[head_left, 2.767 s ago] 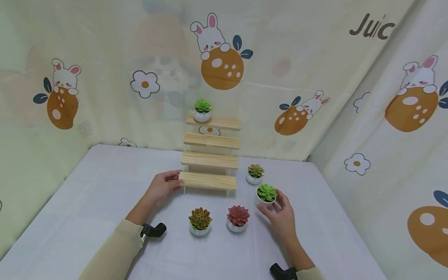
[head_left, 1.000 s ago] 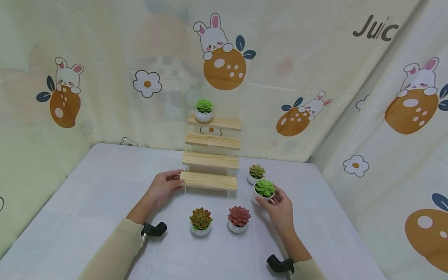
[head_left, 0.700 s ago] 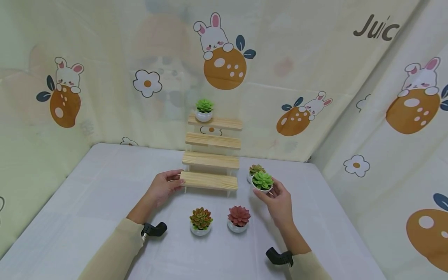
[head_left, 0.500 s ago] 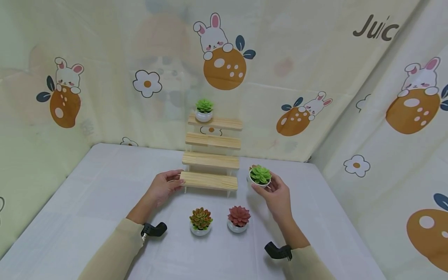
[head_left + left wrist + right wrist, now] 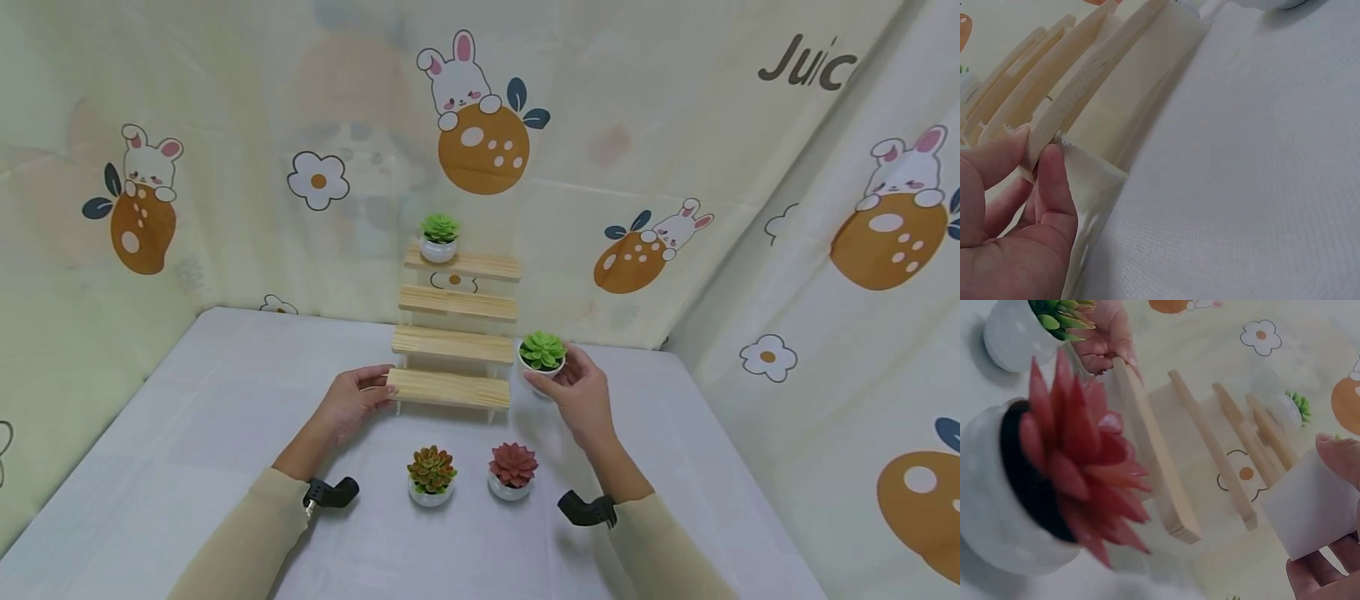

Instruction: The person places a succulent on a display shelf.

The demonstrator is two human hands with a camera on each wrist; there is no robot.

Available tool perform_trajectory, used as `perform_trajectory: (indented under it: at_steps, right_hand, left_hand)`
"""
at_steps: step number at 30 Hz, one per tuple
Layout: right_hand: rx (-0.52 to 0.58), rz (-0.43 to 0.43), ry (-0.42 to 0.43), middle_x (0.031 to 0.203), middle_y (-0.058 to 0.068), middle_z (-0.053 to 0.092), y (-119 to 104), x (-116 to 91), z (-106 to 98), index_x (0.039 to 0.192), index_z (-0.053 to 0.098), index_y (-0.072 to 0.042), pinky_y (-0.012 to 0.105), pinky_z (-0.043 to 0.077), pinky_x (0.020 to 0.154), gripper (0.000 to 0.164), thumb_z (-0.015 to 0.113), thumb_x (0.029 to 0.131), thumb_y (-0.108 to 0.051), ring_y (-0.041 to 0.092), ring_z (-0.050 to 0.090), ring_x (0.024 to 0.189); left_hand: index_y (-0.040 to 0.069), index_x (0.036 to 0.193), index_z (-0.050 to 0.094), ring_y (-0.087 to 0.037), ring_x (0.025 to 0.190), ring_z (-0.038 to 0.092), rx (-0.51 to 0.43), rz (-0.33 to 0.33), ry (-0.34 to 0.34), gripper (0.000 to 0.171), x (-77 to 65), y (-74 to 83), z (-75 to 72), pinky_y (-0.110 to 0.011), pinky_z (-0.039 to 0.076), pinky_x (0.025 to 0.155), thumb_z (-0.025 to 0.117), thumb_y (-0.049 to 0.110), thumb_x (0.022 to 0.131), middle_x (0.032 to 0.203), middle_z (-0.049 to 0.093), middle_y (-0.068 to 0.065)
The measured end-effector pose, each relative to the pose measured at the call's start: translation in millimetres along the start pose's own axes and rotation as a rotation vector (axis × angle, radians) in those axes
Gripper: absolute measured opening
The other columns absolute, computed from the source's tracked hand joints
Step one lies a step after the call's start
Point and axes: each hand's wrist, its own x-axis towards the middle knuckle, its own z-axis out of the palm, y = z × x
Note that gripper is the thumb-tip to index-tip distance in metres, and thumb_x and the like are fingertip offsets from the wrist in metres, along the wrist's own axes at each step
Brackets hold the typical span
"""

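We see the left hand [image 5: 352, 406] with its thumb and fingers pinching the near left end of the lowest board [image 5: 450, 388] of a tiered display stand [image 5: 452, 343] made of four pale, straight-grained wooden boards. The right hand [image 5: 585, 396] is curled round a white tapered pot with a bright green rosette succulent [image 5: 542, 352], thumb on one side and fingertips on the other; we find this pot upright, just off the right side of the stand and on the inner side of the right hand. Between the two hands the stand rises step by step away from us, and on the left end of its top board [image 5: 476, 265], beyond the left hand, sits a small round white pot with a bright green succulent [image 5: 438, 237]. Nearer to us than either hand, in the gap between the forearms, two more pots stand upright and apart on the white cloth [image 5: 480, 550]: a white pot with a reddish-brown and green succulent [image 5: 432, 473], closer to the left hand, and a white pot with a dusky red pointed succulent [image 5: 513, 468], closer to the right hand. Behind both hands we have a cream curtain printed with rabbits and orange fruit [image 5: 585, 150]
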Motion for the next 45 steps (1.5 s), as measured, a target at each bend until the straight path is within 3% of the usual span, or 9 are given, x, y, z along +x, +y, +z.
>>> perform_trajectory:
  at_steps: [14,24,35,45]
  right_hand:
    - [0.032,-0.041,-0.036,0.145,0.008,0.061,-17,21,12,0.148,0.054,-0.014,0.014,0.054,0.097,0.076,0.089,0.081,-0.025,0.022,0.061,0.127]
    - [0.082,-0.059,-0.051,0.142,0.009,0.063,-33,41,21,0.145,0.054,-0.01,0.019,0.055,0.1,0.073,0.089,0.081,-0.023,0.02,0.063,0.127]
    - [0.107,-0.124,-0.046,0.137,0.009,0.066,-49,65,31,0.144,0.057,-0.013,0.016,0.057,0.09,0.07,0.088,0.082,-0.026,0.016,0.064,0.113]
    - [0.166,-0.127,-0.032,0.138,0.013,0.066,-66,94,35,0.143,0.058,-0.01,0.021,0.058,0.094,0.068,0.088,0.082,-0.021,0.015,0.066,0.114]
  left_hand:
    - [-0.002,0.147,0.052,-0.014,0.098,0.066,-0.002,-0.008,0.0,0.052,0.7,-0.1,0.1,-0.024,0.062,0.085,0.067,-0.001,0.097,0.121,0.059,-0.014]
    - [-0.002,0.147,0.051,-0.014,0.097,0.066,0.013,-0.005,0.0,0.051,3.0,-1.9,2.3,-0.024,0.062,0.085,0.066,0.001,0.098,0.122,0.059,-0.014]
    - [-0.002,0.147,0.051,-0.013,0.097,0.066,0.025,-0.004,0.005,0.052,1.5,-0.1,0.6,-0.024,0.062,0.085,0.066,0.0,0.098,0.123,0.06,-0.015]
    - [-0.002,0.146,0.052,-0.013,0.096,0.066,0.025,0.003,0.01,0.051,1.7,-1.6,0.0,-0.023,0.062,0.083,0.065,-0.001,0.097,0.122,0.061,-0.015]
